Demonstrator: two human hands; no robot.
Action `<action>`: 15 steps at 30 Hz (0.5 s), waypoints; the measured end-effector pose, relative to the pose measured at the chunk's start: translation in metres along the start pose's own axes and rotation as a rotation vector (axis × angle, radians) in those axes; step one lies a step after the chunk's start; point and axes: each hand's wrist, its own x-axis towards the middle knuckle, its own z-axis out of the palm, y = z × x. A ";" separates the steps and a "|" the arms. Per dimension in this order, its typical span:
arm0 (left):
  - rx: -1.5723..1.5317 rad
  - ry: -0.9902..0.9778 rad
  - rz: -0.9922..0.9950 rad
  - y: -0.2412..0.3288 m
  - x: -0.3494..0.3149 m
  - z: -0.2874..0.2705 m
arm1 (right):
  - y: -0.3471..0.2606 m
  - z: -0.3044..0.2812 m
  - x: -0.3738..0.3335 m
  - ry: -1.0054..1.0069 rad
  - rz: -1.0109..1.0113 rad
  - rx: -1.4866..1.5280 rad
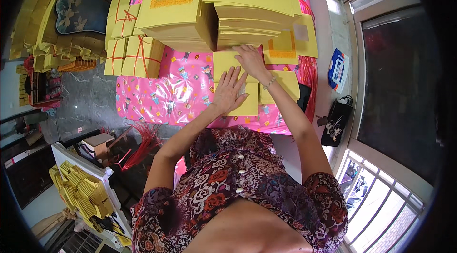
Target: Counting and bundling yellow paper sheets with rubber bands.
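A yellow paper sheet (pixel 248 107) with a fold line across it lies on the pink patterned table cover (pixel 143 93). My left hand (pixel 230 92) rests flat on that sheet, fingers spread, covering its middle. Farther off, my right hand (pixel 252 61) reaches to the sheet's far part, just before the tall stack of yellow paper (pixel 257 15). Its fingers are stretched out and hold nothing I can see. Beside my right wrist lie more yellow sheets (pixel 285 86), and behind them a sheet with an orange-edged gold square (pixel 283 46).
Another tall yellow stack (pixel 181 19) stands at the back. Bundles tied with red ribbon (pixel 141 58) sit at the table's left. Red strands (pixel 309 81) hang at the right edge. A wipes pack (pixel 337 69) and a black pouch (pixel 335 119) lie on the sill.
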 end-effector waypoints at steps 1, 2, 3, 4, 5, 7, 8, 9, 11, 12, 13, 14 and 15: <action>0.002 -0.001 0.001 -0.001 0.000 0.001 | 0.000 0.001 0.002 0.028 -0.028 0.008; -0.004 -0.004 -0.002 -0.001 0.001 0.002 | -0.001 0.002 0.004 -0.059 0.000 0.013; -0.014 -0.022 -0.008 -0.002 0.001 0.002 | -0.001 0.003 0.006 -0.150 0.038 0.012; -0.011 -0.009 -0.006 -0.002 0.001 0.003 | -0.002 0.002 0.007 -0.148 0.028 0.019; -0.018 -0.006 -0.008 -0.002 0.001 0.004 | -0.002 0.002 0.008 -0.152 0.027 0.009; -0.026 -0.003 -0.010 -0.003 0.001 0.005 | -0.003 0.000 0.009 -0.157 0.026 -0.001; -0.023 -0.004 -0.011 -0.003 0.001 0.005 | -0.003 -0.001 0.010 -0.165 0.029 0.004; -0.021 -0.010 -0.011 -0.003 0.001 0.005 | -0.003 -0.002 0.010 -0.170 0.037 0.004; -0.018 -0.001 -0.011 -0.003 0.002 0.006 | -0.003 -0.002 0.011 -0.174 0.039 0.014; -0.019 0.003 -0.012 -0.003 0.002 0.006 | -0.003 -0.002 0.011 -0.177 0.043 0.021; -0.017 0.002 -0.012 -0.003 0.002 0.007 | -0.002 -0.002 0.012 -0.177 0.044 0.021; -0.011 0.001 -0.012 -0.003 0.002 0.007 | -0.002 -0.001 0.012 -0.174 0.039 0.027; -0.007 -0.008 -0.014 -0.003 0.002 0.007 | -0.002 0.000 0.013 -0.182 0.050 0.026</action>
